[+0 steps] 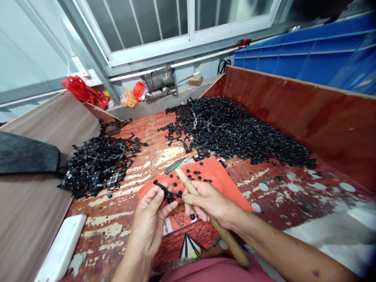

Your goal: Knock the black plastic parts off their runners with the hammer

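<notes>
My left hand [152, 211] is closed on one end of a small black strip-like part [162, 187], pinched between thumb and fingers. My right hand [207, 201] wraps round the wooden handle of a hammer [226, 233], whose green head [174, 165] points away from me. The right thumb and fingertips also meet the other end of the black part. Beneath both hands lies an orange printed cloth [217, 178], with several small round black pieces [192, 216] scattered on it.
A large heap of black parts [229, 125] fills the back right, beside a wooden wall [293, 113]. A smaller heap [96, 164] lies left. A white rectangular object [61, 250] is at front left. Blue crates [308, 51] stand beyond the wall.
</notes>
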Tool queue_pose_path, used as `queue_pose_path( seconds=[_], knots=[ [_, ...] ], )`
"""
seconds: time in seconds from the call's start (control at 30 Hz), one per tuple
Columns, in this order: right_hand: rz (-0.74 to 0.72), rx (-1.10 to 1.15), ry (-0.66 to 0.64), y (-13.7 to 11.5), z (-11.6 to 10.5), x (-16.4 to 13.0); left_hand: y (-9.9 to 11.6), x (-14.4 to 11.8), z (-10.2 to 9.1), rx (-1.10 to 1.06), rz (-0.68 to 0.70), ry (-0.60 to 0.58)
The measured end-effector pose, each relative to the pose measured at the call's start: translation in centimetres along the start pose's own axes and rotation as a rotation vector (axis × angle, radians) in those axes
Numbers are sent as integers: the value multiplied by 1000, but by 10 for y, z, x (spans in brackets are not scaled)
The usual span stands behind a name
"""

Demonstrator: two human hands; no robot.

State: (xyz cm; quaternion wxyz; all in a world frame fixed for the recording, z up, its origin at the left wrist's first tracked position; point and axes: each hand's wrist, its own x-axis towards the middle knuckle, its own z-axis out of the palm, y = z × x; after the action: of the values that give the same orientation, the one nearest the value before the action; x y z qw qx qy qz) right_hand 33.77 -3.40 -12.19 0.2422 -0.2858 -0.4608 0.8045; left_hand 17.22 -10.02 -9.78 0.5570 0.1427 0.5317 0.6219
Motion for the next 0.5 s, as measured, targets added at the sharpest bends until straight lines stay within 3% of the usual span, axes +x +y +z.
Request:
queue_pose_path(
  seconds=[0.2,0.33,0.4,0.5],
  knots=[
    [-17,-33,14,1,2,-2,-14,-11,10,63,135,-91],
    [-32,-97,8,-5,4,-7,-4,-11,8,108,108,-111],
    [-48,-139,42,-11,-1,-11,10,-5,-4,288,90,-72],
    [-95,-232,196,-18,-17,-23,26,7,-27,754,178,-134]
  ],
)
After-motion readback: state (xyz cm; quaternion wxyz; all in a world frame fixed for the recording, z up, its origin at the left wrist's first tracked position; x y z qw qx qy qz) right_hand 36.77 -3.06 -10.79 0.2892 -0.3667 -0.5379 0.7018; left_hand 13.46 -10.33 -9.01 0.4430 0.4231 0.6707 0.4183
